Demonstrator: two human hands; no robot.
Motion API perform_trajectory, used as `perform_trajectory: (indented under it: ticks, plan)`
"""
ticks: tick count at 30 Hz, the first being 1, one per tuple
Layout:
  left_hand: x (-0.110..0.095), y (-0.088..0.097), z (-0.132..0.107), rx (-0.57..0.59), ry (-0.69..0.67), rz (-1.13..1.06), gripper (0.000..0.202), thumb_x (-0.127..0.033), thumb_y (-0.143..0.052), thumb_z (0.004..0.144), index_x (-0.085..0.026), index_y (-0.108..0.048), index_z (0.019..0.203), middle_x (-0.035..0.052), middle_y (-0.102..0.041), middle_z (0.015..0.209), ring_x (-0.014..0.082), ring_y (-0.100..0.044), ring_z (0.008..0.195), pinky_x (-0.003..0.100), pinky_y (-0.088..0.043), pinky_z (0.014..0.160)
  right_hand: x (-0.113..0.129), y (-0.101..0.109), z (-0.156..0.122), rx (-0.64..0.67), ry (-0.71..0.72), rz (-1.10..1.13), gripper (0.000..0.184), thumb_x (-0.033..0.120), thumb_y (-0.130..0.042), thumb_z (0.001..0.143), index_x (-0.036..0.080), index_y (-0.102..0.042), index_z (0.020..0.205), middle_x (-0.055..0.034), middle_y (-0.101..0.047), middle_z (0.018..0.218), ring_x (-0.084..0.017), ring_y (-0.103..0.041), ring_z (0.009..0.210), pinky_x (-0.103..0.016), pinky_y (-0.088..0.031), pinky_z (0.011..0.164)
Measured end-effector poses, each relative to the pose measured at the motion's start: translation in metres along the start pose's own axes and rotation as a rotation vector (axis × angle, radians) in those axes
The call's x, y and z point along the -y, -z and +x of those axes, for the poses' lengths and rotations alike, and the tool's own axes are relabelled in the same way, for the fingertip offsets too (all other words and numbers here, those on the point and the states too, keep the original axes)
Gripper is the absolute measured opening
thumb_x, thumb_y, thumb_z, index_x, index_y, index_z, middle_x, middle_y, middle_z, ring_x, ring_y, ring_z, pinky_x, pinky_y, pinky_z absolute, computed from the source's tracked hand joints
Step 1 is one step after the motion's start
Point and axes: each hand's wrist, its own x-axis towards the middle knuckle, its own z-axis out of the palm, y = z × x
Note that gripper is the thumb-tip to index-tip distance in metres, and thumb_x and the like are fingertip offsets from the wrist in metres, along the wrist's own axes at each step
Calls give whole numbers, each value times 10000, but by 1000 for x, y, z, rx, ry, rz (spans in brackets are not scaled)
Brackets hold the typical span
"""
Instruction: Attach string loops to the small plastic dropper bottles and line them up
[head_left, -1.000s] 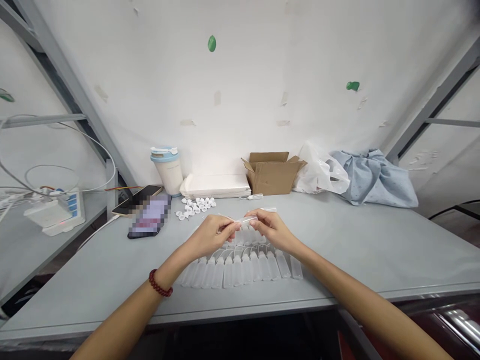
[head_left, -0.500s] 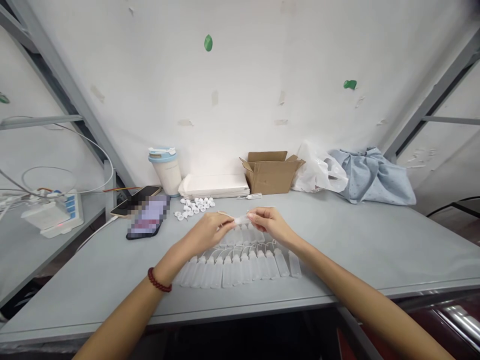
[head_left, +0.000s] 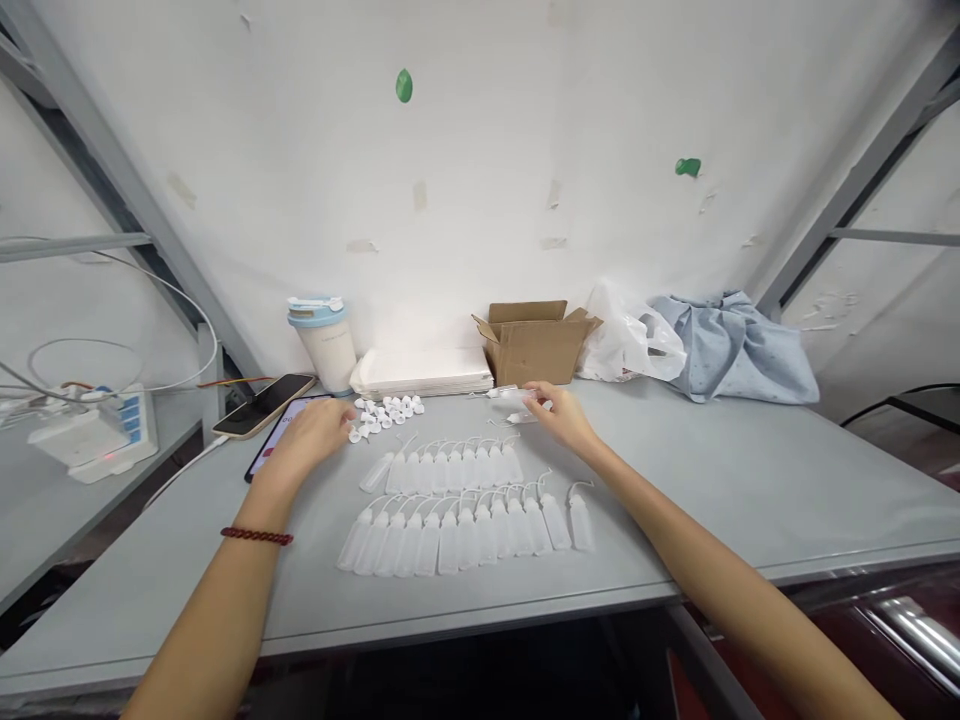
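"Where are the person's hands?"

"The left hand (head_left: 319, 435) is at the edge of the white caps (head_left: 390, 412), partly covering a lit phone (head_left: 279, 432); whether it grips one cannot be told. The right hand (head_left: 564, 418) curls its fingers at two slim bottles (head_left: 504, 392); its grip is unclear."

"And the translucent spouted bottles (head_left: 466, 540)?"

"In two rows on the gray table (head_left: 720, 500)."

A person's bare left forearm (head_left: 206, 610) and right forearm (head_left: 697, 560) stretch forward, the left hand (head_left: 316, 435) knuckles up with fingers curved, the right hand (head_left: 559, 412) angled inward, fingers bent, well apart from the left.
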Motion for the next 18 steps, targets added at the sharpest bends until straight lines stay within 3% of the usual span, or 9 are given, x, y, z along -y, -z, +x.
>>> perform_trajectory:
  ticks: [8,18]
  plan:
    - [3,-12,2,95,84,138,256,-144,-502,694,-144,-629,916,124,-670,879,292,-605,880,338,-429,728,-12,-12,7,38,-54,-23,208,260,-554,781,161,-566,963,-54,-679,835,-173,-604,749,-268,-402,656]
    - [-3,-15,1,185,67,162,352,-153,-482,687,-158,-628,1007,137,-664,946,296,-611,919,334,-436,731,-17,-11,11,42,54,-52,202,119,-541,792,154,-650,957,-101,-677,997,-200,-616,894,-314,-447,770]
